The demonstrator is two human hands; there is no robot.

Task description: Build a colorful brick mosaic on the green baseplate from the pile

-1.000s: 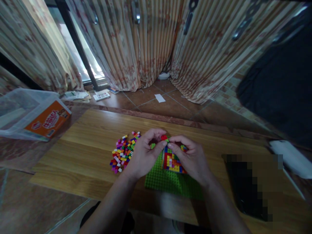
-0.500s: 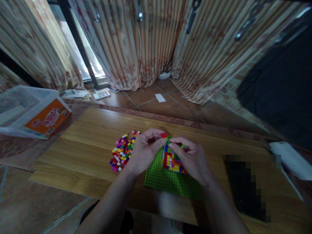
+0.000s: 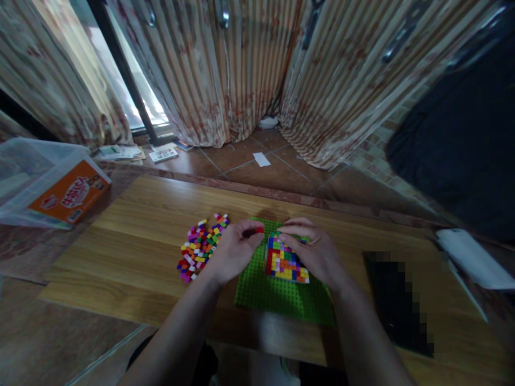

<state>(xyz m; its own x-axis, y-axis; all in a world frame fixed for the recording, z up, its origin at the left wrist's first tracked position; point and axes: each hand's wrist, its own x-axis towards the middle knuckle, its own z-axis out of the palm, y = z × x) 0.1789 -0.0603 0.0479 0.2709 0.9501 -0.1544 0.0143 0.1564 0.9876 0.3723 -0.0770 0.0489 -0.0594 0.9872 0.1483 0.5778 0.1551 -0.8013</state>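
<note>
A red toy brick [image 3: 259,230] is pinched between the thumb and fingers of my left hand [image 3: 235,249], over the left part of the green baseplate [image 3: 281,303]. On that plate sits a block of multicoloured bricks [image 3: 284,266]. My right hand [image 3: 316,249] reaches over the block's far right part, hiding some of it. Its thumb and fingertips close on a small green brick [image 3: 277,233] at the block's far edge. Left of the baseplate lies a loose pile of small coloured bricks [image 3: 198,251], partly covered by my left hand.
The wooden table [image 3: 120,241] carries everything. A clear plastic bin [image 3: 52,179] with an orange label stands at the left. To the right are a dark flat object [image 3: 386,300], partly pixelated, and a white object [image 3: 475,260]. Striped curtains [image 3: 253,75] hang beyond.
My left hand has drawn left, away from the right hand, with the red brick. My right hand's fingers have come down to the block's far edge. The view has shifted slightly.
</note>
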